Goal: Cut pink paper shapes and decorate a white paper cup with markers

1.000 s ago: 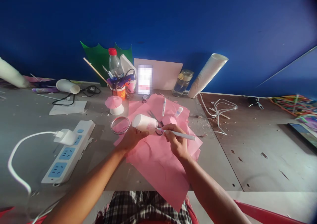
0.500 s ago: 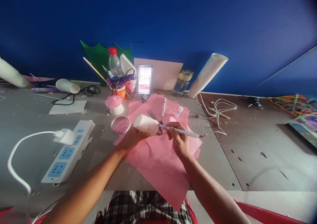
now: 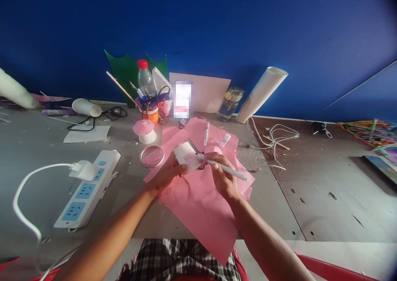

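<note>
My left hand (image 3: pixel 170 171) is closed around a white paper cup (image 3: pixel 186 156), tilted, with pink marks drawn on its side. In my right hand (image 3: pixel 225 175) is a white marker (image 3: pixel 231 171), its tip close to the cup's side; I cannot tell if it touches. Both hands are above layered pink paper sheets (image 3: pixel 198 206). Scissors (image 3: pixel 192 144) lie on the paper behind the cup, partly hidden. A second marker (image 3: pixel 206 133) and a small white glue-like bottle or cap (image 3: pixel 225 140) lie beyond my right hand.
At the left are a roll of tape (image 3: pixel 151 156), a small cup with a pink paper top (image 3: pixel 144 131) and a power strip (image 3: pixel 87 191). Behind stand a bottle (image 3: pixel 145 80), a lit phone (image 3: pixel 182 99), a glass jar (image 3: pixel 230 104) and a leaning cup stack (image 3: pixel 263 94).
My left hand has turned the cup, so more of its pink-marked side faces me. The marker in my right hand has tilted and shifted slightly left with its tip still near the cup.
</note>
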`<state>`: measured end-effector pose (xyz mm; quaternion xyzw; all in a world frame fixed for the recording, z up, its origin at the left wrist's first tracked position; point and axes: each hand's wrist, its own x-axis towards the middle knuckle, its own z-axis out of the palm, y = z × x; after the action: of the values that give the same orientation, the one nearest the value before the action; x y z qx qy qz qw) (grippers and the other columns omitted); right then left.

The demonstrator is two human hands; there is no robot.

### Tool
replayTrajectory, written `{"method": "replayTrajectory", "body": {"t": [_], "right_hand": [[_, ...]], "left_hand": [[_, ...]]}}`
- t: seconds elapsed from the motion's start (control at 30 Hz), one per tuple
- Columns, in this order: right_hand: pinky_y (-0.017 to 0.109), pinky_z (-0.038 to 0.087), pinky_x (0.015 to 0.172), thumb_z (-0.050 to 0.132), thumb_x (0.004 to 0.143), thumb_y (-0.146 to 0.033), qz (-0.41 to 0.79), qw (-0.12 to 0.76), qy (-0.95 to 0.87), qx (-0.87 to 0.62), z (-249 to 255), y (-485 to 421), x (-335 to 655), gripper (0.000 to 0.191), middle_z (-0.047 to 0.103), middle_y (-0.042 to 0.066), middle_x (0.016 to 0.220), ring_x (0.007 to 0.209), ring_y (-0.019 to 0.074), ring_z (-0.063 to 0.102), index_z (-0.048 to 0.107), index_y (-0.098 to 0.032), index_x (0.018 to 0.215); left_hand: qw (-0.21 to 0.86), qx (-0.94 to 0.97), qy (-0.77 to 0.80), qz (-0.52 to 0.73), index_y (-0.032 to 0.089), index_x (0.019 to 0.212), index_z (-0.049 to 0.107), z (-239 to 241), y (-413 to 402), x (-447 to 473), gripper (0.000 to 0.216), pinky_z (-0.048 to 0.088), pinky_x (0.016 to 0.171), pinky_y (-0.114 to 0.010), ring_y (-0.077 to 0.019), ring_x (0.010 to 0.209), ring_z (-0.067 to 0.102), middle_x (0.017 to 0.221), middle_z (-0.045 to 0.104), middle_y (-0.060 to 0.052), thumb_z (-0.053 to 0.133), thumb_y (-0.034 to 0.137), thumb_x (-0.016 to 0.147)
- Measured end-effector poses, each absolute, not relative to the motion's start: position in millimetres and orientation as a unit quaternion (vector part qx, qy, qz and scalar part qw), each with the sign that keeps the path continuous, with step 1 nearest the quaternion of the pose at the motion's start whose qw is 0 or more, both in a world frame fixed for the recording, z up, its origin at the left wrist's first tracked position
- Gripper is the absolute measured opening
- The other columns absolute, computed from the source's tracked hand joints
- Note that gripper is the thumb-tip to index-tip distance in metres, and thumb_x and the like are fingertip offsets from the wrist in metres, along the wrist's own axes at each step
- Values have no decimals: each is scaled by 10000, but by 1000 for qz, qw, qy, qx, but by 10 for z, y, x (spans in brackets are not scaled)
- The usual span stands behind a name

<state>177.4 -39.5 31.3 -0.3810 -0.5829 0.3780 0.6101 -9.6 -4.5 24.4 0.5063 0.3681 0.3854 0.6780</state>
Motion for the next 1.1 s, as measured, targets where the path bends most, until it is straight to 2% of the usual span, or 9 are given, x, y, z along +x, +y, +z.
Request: {"method": "replayTrajectory", "body": {"t": [0.07, 0.17, 0.3, 0.37, 0.43, 0.53, 0.63, 0.7, 1.1], "right_hand": [[348, 486, 714, 504, 907, -358, 394, 598, -581, -387, 294, -400, 1773, 204, 628, 51, 896, 818, 186, 589, 645, -242, 999], [343, 489, 725, 499, 912, -365, 395, 597, -576, -395, 281, -403, 1763, 211, 629, 47, 876, 842, 188, 588, 642, -237, 1000], [335, 492, 730, 496, 910, -385, 395, 600, -570, -400, 290, -398, 1751, 219, 622, 45, 880, 846, 184, 590, 634, -232, 985], [334, 493, 723, 499, 906, -397, 389, 595, -572, -410, 303, -397, 1750, 224, 621, 48, 881, 842, 186, 589, 632, -231, 976], [334, 492, 720, 506, 902, -398, 384, 590, -575, -418, 319, -398, 1753, 219, 622, 48, 881, 840, 186, 590, 633, -232, 969], [333, 495, 715, 518, 896, -397, 389, 591, -571, -416, 337, -398, 1756, 206, 628, 45, 883, 835, 185, 594, 634, -239, 960], [338, 498, 704, 525, 891, -393, 397, 586, -572, -415, 334, -397, 1755, 196, 631, 44, 861, 820, 186, 592, 639, -240, 938], [342, 492, 705, 526, 890, -383, 404, 590, -569, -406, 320, -396, 1755, 190, 625, 43, 848, 812, 186, 587, 642, -241, 938], [317, 464, 669, 571, 855, -319, 444, 623, -530, -367, 264, -372, 1756, 117, 588, 21, 772, 723, 156, 539, 631, -220, 862]], "left_hand": [[683, 494, 370, 391, 283, 1438, 238, 239, -46, -93, 753, 361, 603, -235, -107, 688, 446, 839, 551, 16, 613, 305, 785], [674, 490, 382, 399, 316, 1484, -5, 205, -35, -98, 872, 372, 618, -237, -92, 635, 420, 762, 508, 49, 573, 375, 833], [643, 538, 385, 386, 298, 1478, -100, 151, -9, -118, 955, 386, 601, -241, -99, 633, 438, 818, 540, 23, 570, 488, 824], [638, 565, 357, 382, 287, 1480, -82, 133, 0, -121, 1056, 412, 635, -252, -123, 715, 499, 948, 578, -33, 648, 517, 752], [646, 576, 324, 383, 299, 1477, -47, 134, 3, -112, 1128, 444, 719, -277, -177, 890, 550, 1119, 567, -89, 730, 484, 681], [649, 576, 317, 383, 314, 1463, 56, 179, 0, -84, 1072, 455, 840, -325, -230, 1094, 525, 1261, 511, -102, 768, 354, 662], [615, 591, 358, 380, 272, 1393, 274, 253, -8, -61, 813, 463, 863, -331, -231, 1083, 534, 1212, 536, -70, 715, 271, 710], [592, 597, 386, 380, 250, 1333, 360, 293, -14, -53, 678, 471, 855, -317, -234, 1076, 539, 1194, 548, -56, 680, 254, 735], [571, 614, 396, 374, 247, 1274, 332, 248, -26, -18, 656, 498, 793, -297, -214, 1010, 583, 1139, 572, -62, 686, 254, 723]]}}
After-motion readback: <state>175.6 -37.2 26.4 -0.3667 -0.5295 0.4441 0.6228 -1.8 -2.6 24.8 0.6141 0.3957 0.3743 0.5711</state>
